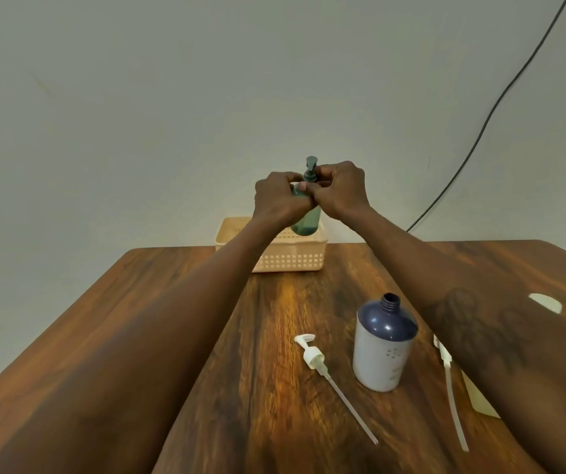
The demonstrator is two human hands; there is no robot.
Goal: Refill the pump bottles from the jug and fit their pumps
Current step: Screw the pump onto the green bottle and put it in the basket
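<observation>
Left hand (280, 200) grips green pump bottle (307, 218) above basket (288, 256); right hand (341, 189) pinches its pump collar (310, 176). Risk: cross-threading, leak.

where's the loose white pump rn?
In the head view, one white pump lies flat on the wooden table, centre-right, just left of the open navy-topped bottle, tube pointing toward the camera. A second pump lies right of that bottle, partly hidden by the forearm.

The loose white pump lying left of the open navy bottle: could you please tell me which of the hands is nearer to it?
Neither clearly. The left hand and right hand both grip the green bottle over the basket, far beyond the white pump.
</observation>
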